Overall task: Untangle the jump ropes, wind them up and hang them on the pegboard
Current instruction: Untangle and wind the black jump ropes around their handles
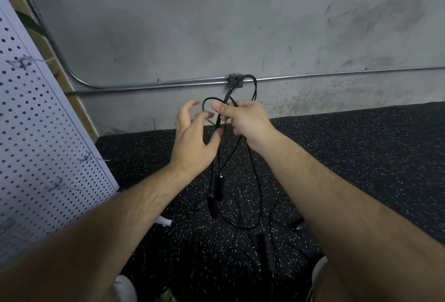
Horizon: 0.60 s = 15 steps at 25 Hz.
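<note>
Here we are over the black speckled floor (361,157), and the right hand (243,118) has the action: its fingers are curled tight into a fist around a gathered bunch of thin black jump ropes (252,89), with the thumb laid flat across the top. Above that fist we see a few loops of cord standing up against the grey wall (216,24), the tallest crossing the metal conduit (156,83) that runs along it. The left hand (192,138) sits just beside the bunch, spread open with its fingers loosely bent and gripping nothing. Its thumb tip is right up by the hanging cords, though we cannot tell whether it touches them. Below the right hand the strands drop straight down, and two black handles (218,188) dangle from them side by side, one a little lower than the other, hanging clear between our forearms. Further down, more cord lies in loose curves on the floor with other dark handles among it — all of that is well away from the floor's far edge, where it meets the wall, and close to us. A small white scrap (165,221) lies on the floor just beside our left forearm. Over at the floor's left edge stands the white pegboard (36,133), tilted in our view, with a few thin wire hooks (92,157) poking out — no rope is on them.
</note>
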{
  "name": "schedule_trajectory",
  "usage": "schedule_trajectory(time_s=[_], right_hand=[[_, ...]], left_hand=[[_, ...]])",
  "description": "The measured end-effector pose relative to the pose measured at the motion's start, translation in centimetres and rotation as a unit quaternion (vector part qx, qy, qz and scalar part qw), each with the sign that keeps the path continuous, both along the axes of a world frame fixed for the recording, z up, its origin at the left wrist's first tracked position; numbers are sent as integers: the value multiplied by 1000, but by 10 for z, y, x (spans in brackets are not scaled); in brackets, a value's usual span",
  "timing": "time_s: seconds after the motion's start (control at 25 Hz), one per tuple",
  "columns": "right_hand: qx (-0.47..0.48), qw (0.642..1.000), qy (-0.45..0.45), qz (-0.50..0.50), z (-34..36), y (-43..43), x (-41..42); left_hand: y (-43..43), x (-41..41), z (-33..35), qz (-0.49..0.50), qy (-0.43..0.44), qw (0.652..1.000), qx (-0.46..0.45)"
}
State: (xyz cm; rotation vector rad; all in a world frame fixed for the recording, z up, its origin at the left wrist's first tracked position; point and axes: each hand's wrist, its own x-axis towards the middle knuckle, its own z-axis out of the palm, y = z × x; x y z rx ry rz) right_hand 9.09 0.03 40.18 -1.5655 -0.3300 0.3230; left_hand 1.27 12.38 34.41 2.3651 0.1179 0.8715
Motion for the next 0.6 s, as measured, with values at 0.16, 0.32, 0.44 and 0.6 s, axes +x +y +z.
schedule_trajectory(time_s=[0.16, 0.32, 0.44, 0.6], right_hand=[[-22, 1000, -20, -1, 4, -8, 1], [-359, 932, -58, 1, -7, -30, 11], [-481, 858, -173, 44, -20, -39, 11], [-308, 920, -110, 219, -36, -25, -11]], left_hand=[[-2, 8, -4, -82, 158, 976, -124], [5, 11, 8, -77, 146, 967, -195], [4, 15, 20, -84, 127, 961, -231], [5, 21, 29, -108, 96, 945, -294]])
